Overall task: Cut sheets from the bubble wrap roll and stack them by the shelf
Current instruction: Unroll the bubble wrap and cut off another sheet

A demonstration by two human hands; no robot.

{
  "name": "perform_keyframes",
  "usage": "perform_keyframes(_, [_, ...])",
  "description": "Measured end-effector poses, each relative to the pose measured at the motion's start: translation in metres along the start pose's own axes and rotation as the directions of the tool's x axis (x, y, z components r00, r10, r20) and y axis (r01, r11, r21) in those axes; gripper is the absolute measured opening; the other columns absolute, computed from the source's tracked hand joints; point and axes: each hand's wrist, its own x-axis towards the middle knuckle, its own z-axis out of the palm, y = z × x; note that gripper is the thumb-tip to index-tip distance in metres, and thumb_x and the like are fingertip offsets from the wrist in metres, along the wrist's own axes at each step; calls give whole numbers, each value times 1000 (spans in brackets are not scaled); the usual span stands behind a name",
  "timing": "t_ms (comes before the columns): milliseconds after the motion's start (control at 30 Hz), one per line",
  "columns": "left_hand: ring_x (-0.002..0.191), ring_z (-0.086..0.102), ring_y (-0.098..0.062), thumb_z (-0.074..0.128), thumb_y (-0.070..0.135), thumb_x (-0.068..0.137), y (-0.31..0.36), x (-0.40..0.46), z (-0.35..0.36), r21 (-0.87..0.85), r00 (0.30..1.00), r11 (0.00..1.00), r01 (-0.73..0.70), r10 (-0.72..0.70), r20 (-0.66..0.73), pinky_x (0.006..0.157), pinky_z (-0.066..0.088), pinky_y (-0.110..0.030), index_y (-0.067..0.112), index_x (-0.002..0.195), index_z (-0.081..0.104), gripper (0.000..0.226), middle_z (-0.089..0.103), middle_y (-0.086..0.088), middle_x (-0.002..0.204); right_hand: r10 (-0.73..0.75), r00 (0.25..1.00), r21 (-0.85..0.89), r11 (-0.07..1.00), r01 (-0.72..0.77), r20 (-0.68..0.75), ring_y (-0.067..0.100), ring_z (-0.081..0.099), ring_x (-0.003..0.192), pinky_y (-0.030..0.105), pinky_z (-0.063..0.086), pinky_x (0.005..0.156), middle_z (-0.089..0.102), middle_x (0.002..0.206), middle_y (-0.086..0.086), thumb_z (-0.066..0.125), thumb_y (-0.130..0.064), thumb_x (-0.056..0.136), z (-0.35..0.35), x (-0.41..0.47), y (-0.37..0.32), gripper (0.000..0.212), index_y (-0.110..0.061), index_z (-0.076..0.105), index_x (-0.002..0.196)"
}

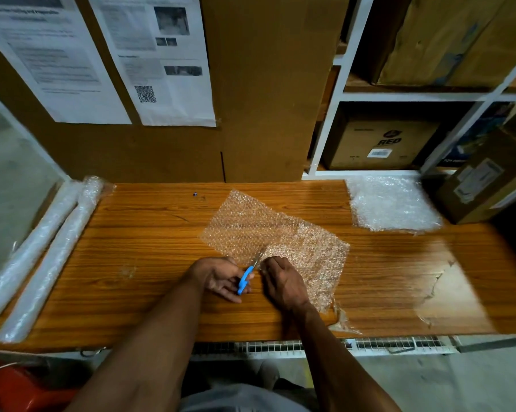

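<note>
Fingers of the left hand (221, 278) curl around the blue handles of the scissors (248, 274), and the thin blades point away from the person, up into the bubble wrap sheet (276, 234). The right hand (283, 282) rests just beside the scissors, on the near edge of that sheet, with its fingers bent down onto the wrap, holding it against the table (149, 233). You cannot tell if the blades are apart or together.

The sheet lies flat in the middle of the wooden table, turned a bit crooked. At the far right of the table, close to the white shelf (337, 108), sits a stack of cut sheets (393, 203). A brown box (485, 185) stands just to the right of that stack. Two bubble wrap rolls (42, 251) lie side by side along the left edge of the table. Printed papers (158, 55) hang on the brown cardboard wall at the far side.
</note>
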Motion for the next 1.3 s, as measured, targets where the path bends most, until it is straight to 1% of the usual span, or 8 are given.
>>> perform_keyframes(133, [105,71,-20,70,27,98,3,-1,2,-28,1000,1000,5,-6,-14,72,64,-43,6,114,65,26,74,-14,113,4,999,70,997,-7,32,26,59,84,37,48,69,62,101,7,44,-37,107,-2,-1,2,20,-20,53,113])
perform_keyframes(333, [62,69,-3,74,45,91,9,2,4,62,992,998,-16,24,-128,57,57,-15,9,91,73,35,78,-3,84,120,992,143,983,-114,-36,18,54,78,36,48,65,59,107,4,47,-29,108,-9,7,5,12,-20,53,116])
perform_keyframes(467, [53,67,-2,81,34,89,8,3,4,101,988,994,-43,58,-146,44,48,-12,9,85,72,26,79,-6,80,160,987,-53,985,-161,-19,29,55,121,48,51,102,53,141,11,52,-41,103,-8,15,21,46,-15,50,141])
perform_keyframes(567, [57,71,-8,83,24,87,9,7,7,90,986,994,-61,74,-151,42,47,-14,5,90,72,22,79,-14,92,240,956,-216,955,-202,167,33,16,159,53,13,128,18,173,7,44,-62,101,-8,17,32,80,-19,23,165])
perform_keyframes(700, [58,70,-5,79,24,90,13,7,10,104,991,994,-25,38,-128,42,43,-12,6,89,74,19,78,-8,84,279,923,-273,940,-206,264,29,-6,162,58,0,129,-6,176,2,28,-77,99,-4,17,34,88,-26,5,168])
perform_keyframes(1000, [52,66,-3,67,24,99,30,6,8,131,995,991,38,-26,-93,42,43,-11,14,84,71,19,73,-4,78,284,925,-258,941,-219,250,28,-7,162,58,-5,127,-8,176,0,27,-80,98,-4,16,34,90,-32,-2,168])
perform_keyframes(1200, [46,64,-11,74,14,92,26,16,13,129,970,990,-61,90,-228,39,44,-19,-5,120,64,35,75,-18,82,299,917,-272,935,-226,265,28,-10,161,57,-8,126,-11,175,1,22,-81,97,-6,14,32,87,-36,-1,167])
perform_keyframes(1300, [41,57,-11,78,17,86,25,15,13,180,947,980,-86,136,-290,39,35,-20,-3,105,69,29,73,-12,70,304,912,-277,933,-228,275,28,-11,161,57,-8,126,-12,175,1,22,-82,96,-6,13,32,88,-35,1,168])
